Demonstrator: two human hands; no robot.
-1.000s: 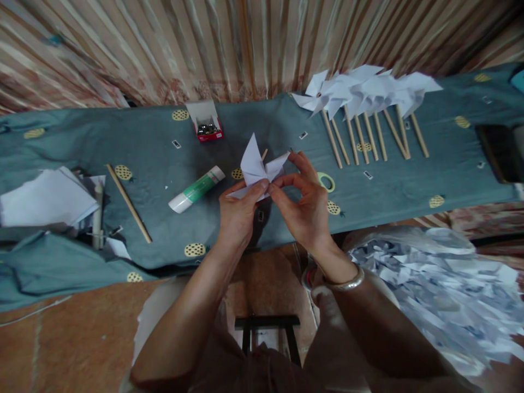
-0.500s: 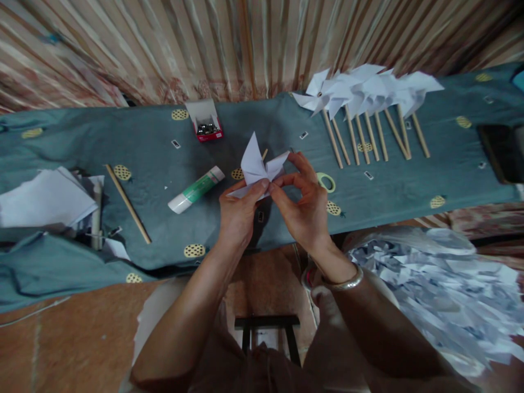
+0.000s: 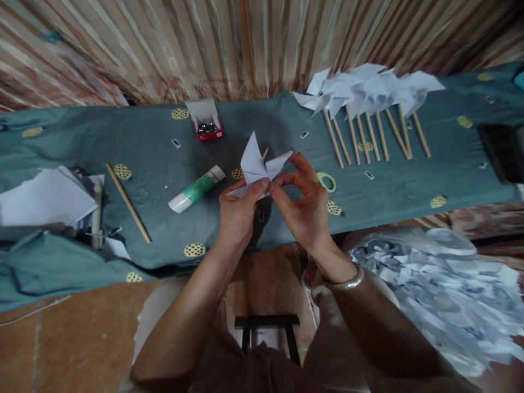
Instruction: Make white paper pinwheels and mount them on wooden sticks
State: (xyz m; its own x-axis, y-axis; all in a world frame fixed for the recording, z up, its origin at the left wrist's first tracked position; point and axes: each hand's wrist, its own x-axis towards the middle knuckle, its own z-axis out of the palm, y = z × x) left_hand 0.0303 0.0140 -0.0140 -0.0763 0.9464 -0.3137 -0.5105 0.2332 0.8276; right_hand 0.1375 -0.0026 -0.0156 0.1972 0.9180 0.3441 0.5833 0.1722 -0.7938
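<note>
A white paper pinwheel [image 3: 252, 159] with folded blades is held between both hands above the table. My left hand [image 3: 239, 210] is closed on its left side, thumb near the centre. My right hand [image 3: 303, 204] pinches it near the middle with thumb and finger, other fingers curled by the right blade. A small dark tip shows at the right fingertips; what it belongs to I cannot make out. Behind the paper a bit of wooden stick [image 3: 265, 154] shows. Left of my hands lies a green and white glue stick [image 3: 196, 189].
A red box of metal pins [image 3: 209, 131] stands open at the back. Several finished pinwheels [image 3: 368, 90] lie back right. Yellow-green scissor handles [image 3: 327, 182] show beside my right hand. Left are a wooden stick [image 3: 129, 203] and paper sheets [image 3: 47, 197]. A bag of paper pieces [image 3: 434, 295] stands lower right.
Almost nothing differs. Both hands keep their hold on the pinwheel, and the right blade and right fingertips have shifted very slightly to the right.
</note>
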